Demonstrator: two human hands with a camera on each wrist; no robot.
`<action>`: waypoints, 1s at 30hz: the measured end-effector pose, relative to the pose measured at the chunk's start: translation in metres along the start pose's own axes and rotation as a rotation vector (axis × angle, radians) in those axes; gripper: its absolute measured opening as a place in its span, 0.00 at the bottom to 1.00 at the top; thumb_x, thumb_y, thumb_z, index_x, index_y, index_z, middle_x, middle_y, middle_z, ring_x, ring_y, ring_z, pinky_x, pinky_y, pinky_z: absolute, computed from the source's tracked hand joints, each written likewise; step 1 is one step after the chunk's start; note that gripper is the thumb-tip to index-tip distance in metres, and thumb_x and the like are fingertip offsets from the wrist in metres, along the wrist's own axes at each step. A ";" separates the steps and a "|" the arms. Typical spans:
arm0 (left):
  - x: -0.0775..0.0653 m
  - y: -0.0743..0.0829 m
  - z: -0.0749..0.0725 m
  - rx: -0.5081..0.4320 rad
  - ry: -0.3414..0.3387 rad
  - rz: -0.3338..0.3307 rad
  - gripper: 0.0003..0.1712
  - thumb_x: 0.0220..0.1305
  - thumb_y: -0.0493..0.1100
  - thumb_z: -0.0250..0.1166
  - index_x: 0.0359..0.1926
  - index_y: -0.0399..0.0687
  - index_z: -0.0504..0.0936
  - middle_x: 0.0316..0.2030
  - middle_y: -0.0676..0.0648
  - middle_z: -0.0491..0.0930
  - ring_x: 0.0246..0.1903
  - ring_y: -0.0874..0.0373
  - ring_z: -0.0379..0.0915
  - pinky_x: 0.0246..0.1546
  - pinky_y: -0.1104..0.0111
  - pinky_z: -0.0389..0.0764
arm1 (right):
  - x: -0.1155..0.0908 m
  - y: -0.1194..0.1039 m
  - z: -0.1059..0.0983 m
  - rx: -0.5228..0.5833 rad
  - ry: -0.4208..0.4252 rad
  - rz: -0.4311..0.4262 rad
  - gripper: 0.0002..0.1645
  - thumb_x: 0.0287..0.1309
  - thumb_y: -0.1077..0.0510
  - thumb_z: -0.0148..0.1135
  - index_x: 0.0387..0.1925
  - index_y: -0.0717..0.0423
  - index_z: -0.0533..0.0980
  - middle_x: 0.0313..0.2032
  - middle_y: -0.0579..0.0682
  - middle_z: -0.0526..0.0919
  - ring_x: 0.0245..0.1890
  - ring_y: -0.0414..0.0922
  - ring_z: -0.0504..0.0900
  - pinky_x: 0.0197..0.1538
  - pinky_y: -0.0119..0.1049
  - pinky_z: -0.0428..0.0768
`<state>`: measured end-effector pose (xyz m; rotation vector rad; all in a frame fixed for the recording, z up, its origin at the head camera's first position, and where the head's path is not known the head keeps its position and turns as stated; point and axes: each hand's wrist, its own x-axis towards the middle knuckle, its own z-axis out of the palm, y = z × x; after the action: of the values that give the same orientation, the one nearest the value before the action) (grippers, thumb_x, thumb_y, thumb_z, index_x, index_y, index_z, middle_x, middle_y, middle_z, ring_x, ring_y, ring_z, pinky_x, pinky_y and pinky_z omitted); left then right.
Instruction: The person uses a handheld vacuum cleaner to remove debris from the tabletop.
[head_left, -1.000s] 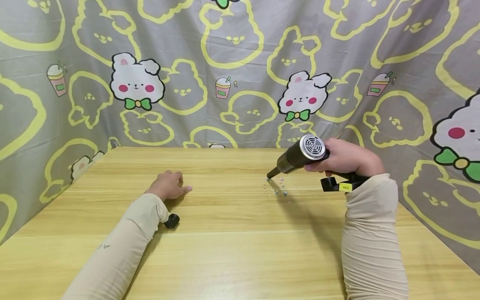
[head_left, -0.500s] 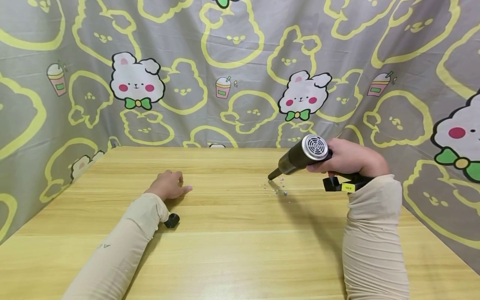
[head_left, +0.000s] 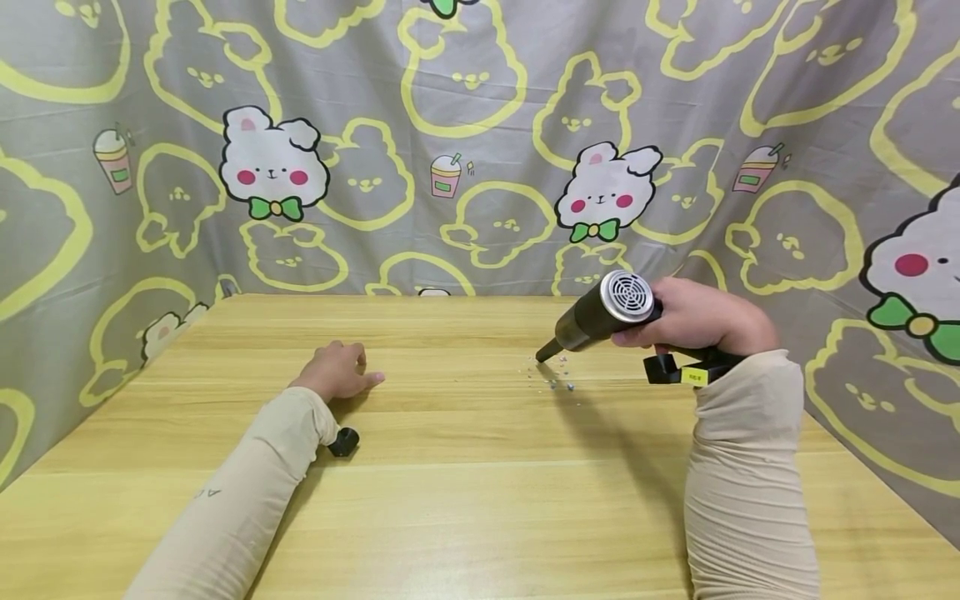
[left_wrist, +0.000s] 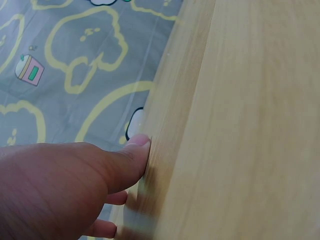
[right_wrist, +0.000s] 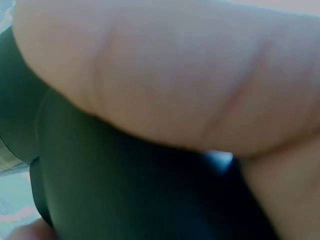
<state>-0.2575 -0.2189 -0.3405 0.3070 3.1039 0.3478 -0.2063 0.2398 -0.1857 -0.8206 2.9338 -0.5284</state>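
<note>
My right hand (head_left: 701, 315) grips a black handheld vacuum cleaner (head_left: 591, 322) by its handle. Its silver vented end faces up toward me, and the narrow nozzle (head_left: 548, 349) slants down to the left, tip right at the tabletop. Small coloured crumbs (head_left: 570, 386) lie scattered about that tip. Close up in the right wrist view, the palm side of the hand (right_wrist: 170, 75) covers part of the dark handle (right_wrist: 115, 180). At the left, my left hand (head_left: 337, 371) rests on the wooden table (head_left: 450, 517) with fingers loosely bent, holding nothing.
A grey curtain (head_left: 495, 225) printed with yellow outlines and white cartoon animals hangs behind the table and along both sides. Black wrist mounts (head_left: 344, 442) sit on both forearms; the right one bears a yellow label (head_left: 694, 377).
The vacuum cleaner's nozzle tip has shifted slightly right and toward me among the crumbs, with my right hand and forearm moving a little right. My left hand stays in place.
</note>
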 end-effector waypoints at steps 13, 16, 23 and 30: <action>0.000 -0.001 0.001 -0.002 -0.002 0.000 0.28 0.64 0.58 0.59 0.44 0.35 0.75 0.46 0.28 0.74 0.49 0.28 0.65 0.49 0.41 0.70 | 0.007 -0.008 0.003 -0.080 0.010 0.034 0.25 0.47 0.39 0.70 0.34 0.55 0.76 0.14 0.45 0.79 0.17 0.41 0.78 0.31 0.39 0.75; 0.001 -0.002 0.001 0.003 0.002 0.001 0.28 0.64 0.58 0.59 0.44 0.35 0.75 0.46 0.28 0.74 0.49 0.28 0.65 0.49 0.41 0.70 | 0.008 -0.009 0.003 -0.093 0.009 0.032 0.25 0.47 0.37 0.70 0.32 0.54 0.77 0.13 0.44 0.78 0.17 0.41 0.78 0.30 0.39 0.74; 0.001 -0.002 0.002 0.007 0.008 0.009 0.28 0.64 0.58 0.59 0.44 0.35 0.75 0.46 0.28 0.74 0.49 0.29 0.65 0.50 0.41 0.70 | 0.008 -0.011 0.003 -0.060 -0.012 0.022 0.24 0.47 0.40 0.70 0.33 0.54 0.77 0.14 0.46 0.78 0.16 0.42 0.77 0.29 0.39 0.74; 0.001 -0.002 0.002 0.002 0.002 0.000 0.28 0.64 0.58 0.59 0.45 0.35 0.75 0.46 0.28 0.73 0.49 0.28 0.65 0.50 0.40 0.70 | 0.001 -0.008 0.001 -0.013 0.009 0.000 0.22 0.49 0.44 0.71 0.37 0.57 0.77 0.18 0.47 0.79 0.16 0.43 0.78 0.30 0.39 0.76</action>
<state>-0.2590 -0.2202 -0.3425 0.3072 3.1065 0.3452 -0.2031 0.2327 -0.1840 -0.8215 2.9485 -0.5142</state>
